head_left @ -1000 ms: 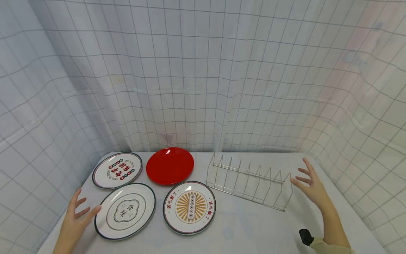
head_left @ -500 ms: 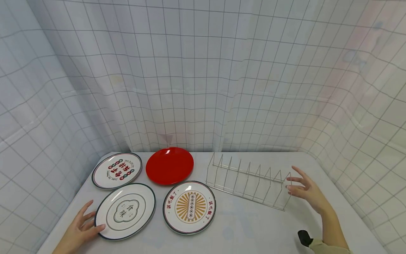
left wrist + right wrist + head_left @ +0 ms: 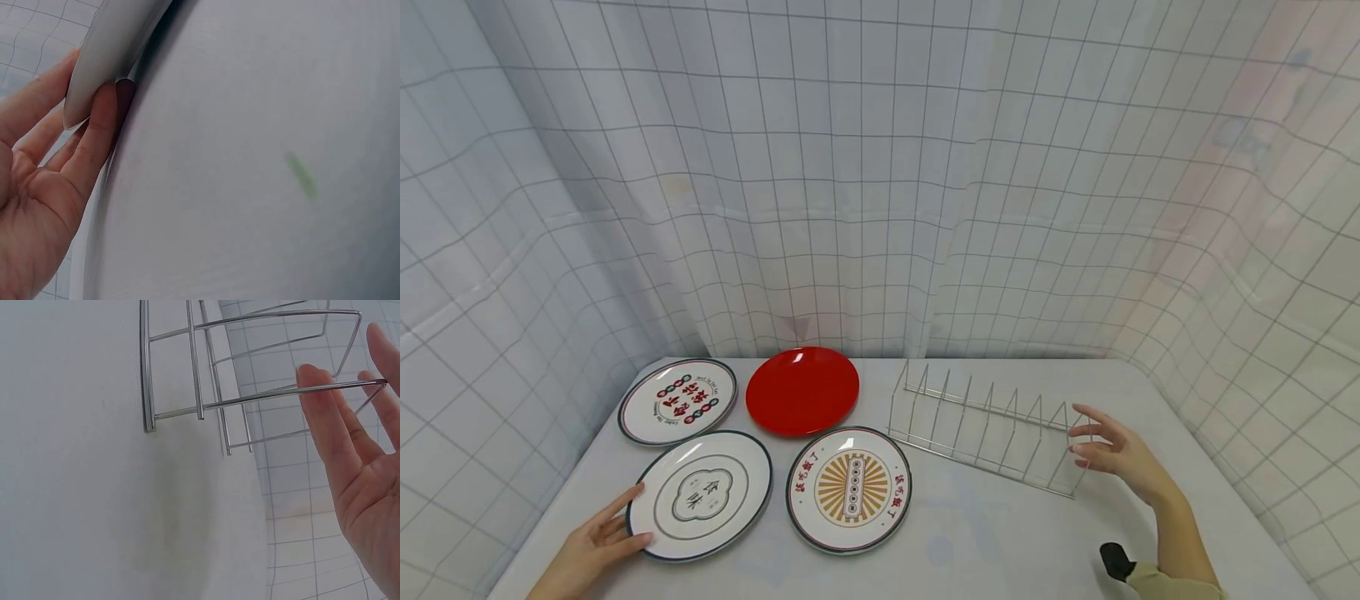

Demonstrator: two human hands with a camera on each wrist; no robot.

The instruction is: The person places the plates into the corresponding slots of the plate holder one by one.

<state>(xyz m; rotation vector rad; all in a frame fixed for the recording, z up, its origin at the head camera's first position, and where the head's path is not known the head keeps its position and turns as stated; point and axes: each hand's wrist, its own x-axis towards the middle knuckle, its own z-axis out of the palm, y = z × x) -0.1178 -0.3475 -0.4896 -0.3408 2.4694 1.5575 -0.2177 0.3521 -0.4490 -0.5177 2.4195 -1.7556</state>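
Left hand (image 3: 591, 550), well out to the left of the wire rack (image 3: 984, 435), and it's pinching the left rim of the flower-outline plate (image 3: 702, 497), thumb over the edge; the sunburst plate (image 3: 850, 492) sits between that one and the rack; here's the right hand (image 3: 1123, 458) at the rack's right end, fingers apart and gently bent about the end wire, contact I can't call; then the red plate (image 3: 802, 392), left of the rack, with the red-lettered plate (image 3: 678, 402) farther left; behind the rack, a checked curtain (image 3: 880, 183).
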